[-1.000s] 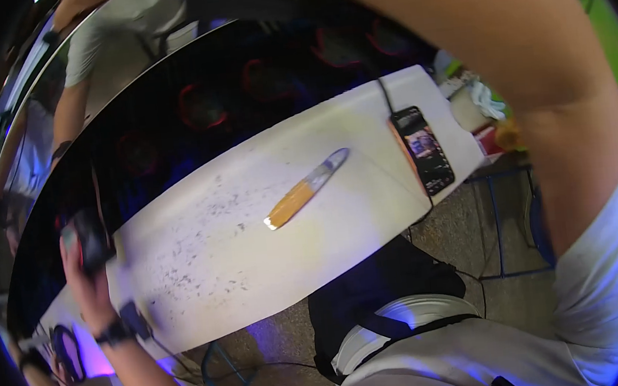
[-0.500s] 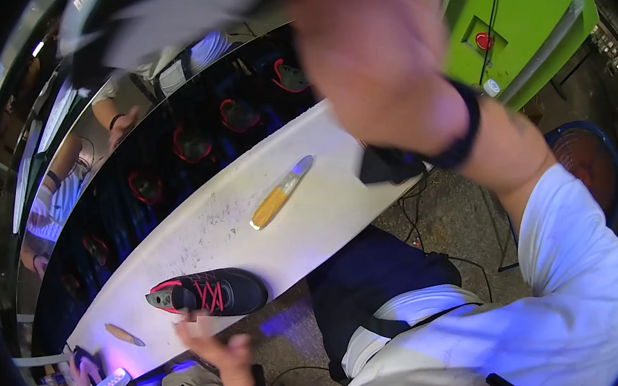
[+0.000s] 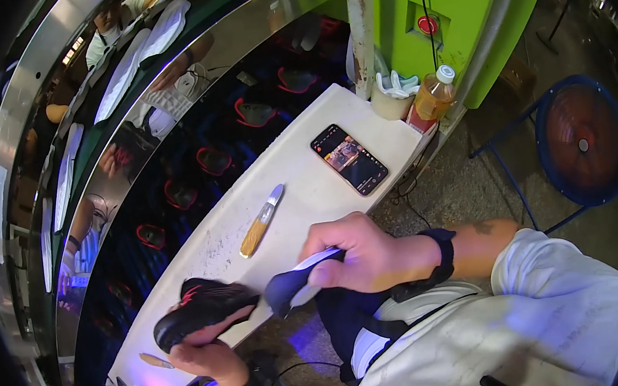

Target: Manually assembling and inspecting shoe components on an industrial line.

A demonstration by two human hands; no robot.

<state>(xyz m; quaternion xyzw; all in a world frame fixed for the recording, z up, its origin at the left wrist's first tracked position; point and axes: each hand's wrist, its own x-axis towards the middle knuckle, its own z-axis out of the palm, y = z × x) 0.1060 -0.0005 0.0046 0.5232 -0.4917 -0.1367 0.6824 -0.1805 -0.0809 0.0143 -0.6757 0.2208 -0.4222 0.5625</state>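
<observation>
My left hand [image 3: 207,360] grips a black shoe [image 3: 205,311] with red laces, holding it tilted over the near edge of the white table. The shoe is slightly blurred. My right hand [image 3: 360,255] is closed around a bent insole [image 3: 297,283], dark on one face and white along its edge. The tip of the insole is close to the shoe's end; I cannot tell whether they touch. On the tabletop beyond lies a knife [image 3: 262,222] with a yellowish wooden handle and short blade.
Farther right on the white table [image 3: 298,157] are a phone [image 3: 350,159], a tub [image 3: 391,99] and a capped bottle [image 3: 431,98]. Red-edged shoes [image 3: 255,112] line a dark conveyor behind. A fan [image 3: 583,140] stands right. Another tool [image 3: 155,360] lies near the left end, beside a co-worker's hand.
My left hand has lifted the shoe off the table and tilted it. My right hand has come down from the upper area toward the shoe with the insole. The phone is now uncovered.
</observation>
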